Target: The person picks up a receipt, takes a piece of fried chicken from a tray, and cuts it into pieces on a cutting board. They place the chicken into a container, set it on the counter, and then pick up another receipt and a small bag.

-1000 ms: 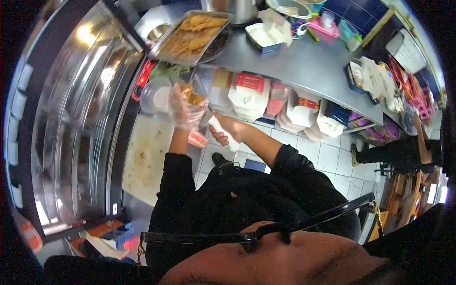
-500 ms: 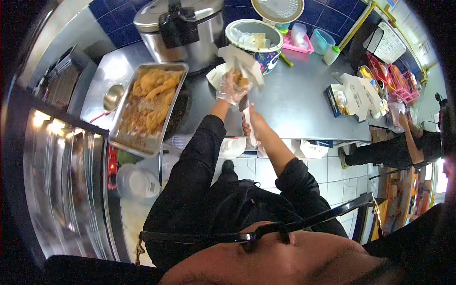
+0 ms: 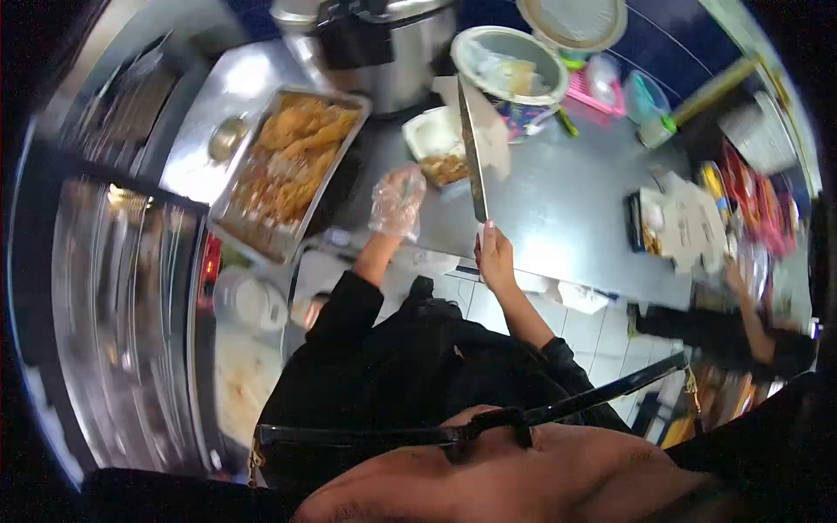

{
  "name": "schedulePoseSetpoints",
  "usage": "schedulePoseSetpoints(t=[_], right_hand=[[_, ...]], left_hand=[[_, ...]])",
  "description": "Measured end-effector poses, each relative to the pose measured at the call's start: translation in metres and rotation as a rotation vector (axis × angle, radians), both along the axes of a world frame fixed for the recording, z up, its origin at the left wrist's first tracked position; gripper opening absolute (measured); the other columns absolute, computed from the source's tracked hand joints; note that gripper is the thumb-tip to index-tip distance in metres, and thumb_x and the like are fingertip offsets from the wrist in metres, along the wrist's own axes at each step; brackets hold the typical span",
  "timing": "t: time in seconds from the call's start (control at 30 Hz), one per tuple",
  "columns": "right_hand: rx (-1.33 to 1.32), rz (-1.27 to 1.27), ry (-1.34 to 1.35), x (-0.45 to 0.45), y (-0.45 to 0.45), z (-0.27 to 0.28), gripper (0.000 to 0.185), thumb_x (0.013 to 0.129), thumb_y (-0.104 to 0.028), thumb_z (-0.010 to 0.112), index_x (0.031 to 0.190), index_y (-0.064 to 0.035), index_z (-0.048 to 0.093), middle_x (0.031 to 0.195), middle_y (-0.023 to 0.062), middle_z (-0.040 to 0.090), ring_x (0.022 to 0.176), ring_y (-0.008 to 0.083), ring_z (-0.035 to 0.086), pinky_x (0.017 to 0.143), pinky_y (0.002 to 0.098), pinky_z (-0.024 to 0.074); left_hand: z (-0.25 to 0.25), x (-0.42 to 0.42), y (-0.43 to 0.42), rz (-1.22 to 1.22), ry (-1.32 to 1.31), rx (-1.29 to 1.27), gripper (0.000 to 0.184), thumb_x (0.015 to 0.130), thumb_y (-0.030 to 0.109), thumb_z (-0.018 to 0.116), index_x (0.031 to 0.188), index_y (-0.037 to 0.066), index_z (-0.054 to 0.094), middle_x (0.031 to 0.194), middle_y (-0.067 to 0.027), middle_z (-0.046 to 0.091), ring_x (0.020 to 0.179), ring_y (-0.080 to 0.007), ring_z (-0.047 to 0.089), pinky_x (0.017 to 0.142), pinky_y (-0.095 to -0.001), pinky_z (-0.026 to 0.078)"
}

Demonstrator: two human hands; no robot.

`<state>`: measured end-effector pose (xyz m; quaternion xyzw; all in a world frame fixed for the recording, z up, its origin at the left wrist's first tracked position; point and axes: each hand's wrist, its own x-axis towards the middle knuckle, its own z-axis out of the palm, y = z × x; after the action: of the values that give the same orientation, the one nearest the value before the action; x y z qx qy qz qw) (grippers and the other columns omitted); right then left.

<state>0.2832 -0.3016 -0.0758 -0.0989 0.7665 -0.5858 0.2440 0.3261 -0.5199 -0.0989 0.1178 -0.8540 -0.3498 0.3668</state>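
**Knife [image 3: 472, 148] in my right hand [image 3: 494, 253], open box [image 3: 425, 131] just ahead**

Nearest me, my right hand is closed around the knife's handle, with the blade pointing away from me. My left hand [image 3: 398, 202], in a clear plastic glove, is above the near part of the metal surface [image 3: 558, 213]; its fingers look close together, but blur means I cannot tell whether they hold anything.

Just past it, the box sits on the surface with browned food [image 3: 445, 169] in its near end. From my view, the blade crosses its raised lid [image 3: 495, 144]. Left of it, a tray [image 3: 357, 103] carries golden fried pieces [image 3: 301, 131].

Farther back stand a large metal pot [image 3: 414, 65] and a round tub [image 3: 508, 98]. Off right, another person's arm [image 3: 751, 318] shows, blurred.
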Motion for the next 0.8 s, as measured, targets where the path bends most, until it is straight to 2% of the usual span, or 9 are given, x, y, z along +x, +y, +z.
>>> schedulePoseSetpoints(t=[0.03,0.1,0.13,0.17,0.37,0.6,0.7,0.73,0.8], right_hand=[[-0.006,0.080,-0.006,0.004,-0.003,0.002,0.050,0.098,-0.041,0.034,0.078,0.0002,0.053,0.058,0.0082,0.049,0.051,0.0186,0.047,0.052,0.0339,0.0406],[-0.096,0.288,0.405,0.021,-0.018,0.004,0.041,0.096,-0.036,0.041,0.082,0.0004,0.053,0.059,0.0170,0.052,0.052,0.0304,0.051,0.053,0.0383,0.0416],[-0.092,0.570,0.494,0.048,-0.036,0.025,0.033,0.092,-0.032,0.049,0.088,0.0005,0.053,0.064,0.0236,0.053,0.060,0.0403,0.054,0.057,0.0420,0.0426],[-0.165,0.712,0.615,0.068,-0.049,0.035,0.028,0.089,-0.029,0.053,0.086,-0.0013,0.050,0.072,0.0226,0.055,0.068,0.0385,0.055,0.061,0.0438,0.0417],[-0.162,1.447,0.790,0.216,-0.115,0.015,0.031,0.083,-0.027,0.059,0.101,-0.0024,0.053,0.082,0.0217,0.059,0.077,0.0402,0.059,0.068,0.0477,0.0459],[-0.237,1.717,1.153,0.380,-0.203,-0.046,0.035,0.076,-0.023,0.065,0.103,-0.0039,0.054,0.096,0.0170,0.059,0.091,0.0343,0.058,0.077,0.0430,0.0480],[-0.332,1.759,1.263,0.431,-0.238,-0.061,0.034,0.073,-0.020,0.067,0.103,-0.0069,0.057,0.097,0.0147,0.057,0.097,0.0321,0.055,0.080,0.0416,0.0468],[-0.347,1.811,1.293,0.444,-0.249,-0.063,0.034,0.073,-0.019,0.067,0.103,-0.0070,0.057,0.099,0.0142,0.057,0.098,0.0314,0.054,0.080,0.0415,0.0457],[-0.341,1.855,1.325,0.458,-0.256,-0.056,0.033,0.072,-0.018,0.067,0.102,-0.0070,0.058,0.101,0.0138,0.056,0.098,0.0308,0.053,0.081,0.0415,0.0445]], left_hand=[[-0.002,0.033,0.004,-0.036,-0.095,-0.025,0.036,0.082,0.025,0.062,0.113,0.007,0.058,0.110,-0.0155,0.057,0.103,-0.0333,0.053,0.090,-0.0429,0.042],[0.002,0.112,0.020,-0.052,-0.426,0.198,0.043,0.082,0.029,0.062,0.118,0.005,0.056,0.112,-0.0174,0.058,0.102,-0.0318,0.055,0.090,-0.0415,0.043],[-0.003,0.180,0.029,0.074,-0.650,0.204,0.046,0.082,0.032,0.062,0.117,0.003,0.056,0.112,-0.0188,0.059,0.102,-0.0317,0.056,0.090,-0.0404,0.043],[-0.015,0.225,0.041,0.116,-0.868,0.236,0.049,0.082,0.035,0.063,0.116,0.000,0.057,0.112,-0.0202,0.060,0.101,-0.0315,0.057,0.090,-0.0393,0.044],[0.008,0.423,0.157,0.737,-0.836,0.753,0.060,0.079,0.046,0.065,0.109,-0.005,0.059,0.107,-0.0217,0.062,0.101,-0.0324,0.059,0.091,-0.0351,0.044],[-0.053,0.571,0.219,1.117,-0.635,0.722,0.053,0.086,0.045,0.056,0.114,0.000,0.057,0.118,-0.0202,0.057,0.113,-0.0317,0.052,0.093,-0.0369,0.042],[-0.002,0.582,0.202,1.246,-0.399,0.925,0.051,0.087,0.043,0.055,0.117,0.001,0.055,0.118,-0.0186,0.057,0.112,-0.0313,0.052,0.093,-0.0374,0.042],[-0.009,0.597,0.190,1.299,-0.558,0.545,0.048,0.085,0.039,0.058,0.116,0.003,0.055,0.111,-0.0170,0.061,0.107,-0.0327,0.054,0.091,-0.0382,0.042],[0.000,0.601,0.151,1.486,-0.455,0.173,0.043,0.082,0.035,0.061,0.112,0.005,0.058,0.105,-0.0167,0.061,0.101,-0.0340,0.055,0.089,-0.0407,0.043]])
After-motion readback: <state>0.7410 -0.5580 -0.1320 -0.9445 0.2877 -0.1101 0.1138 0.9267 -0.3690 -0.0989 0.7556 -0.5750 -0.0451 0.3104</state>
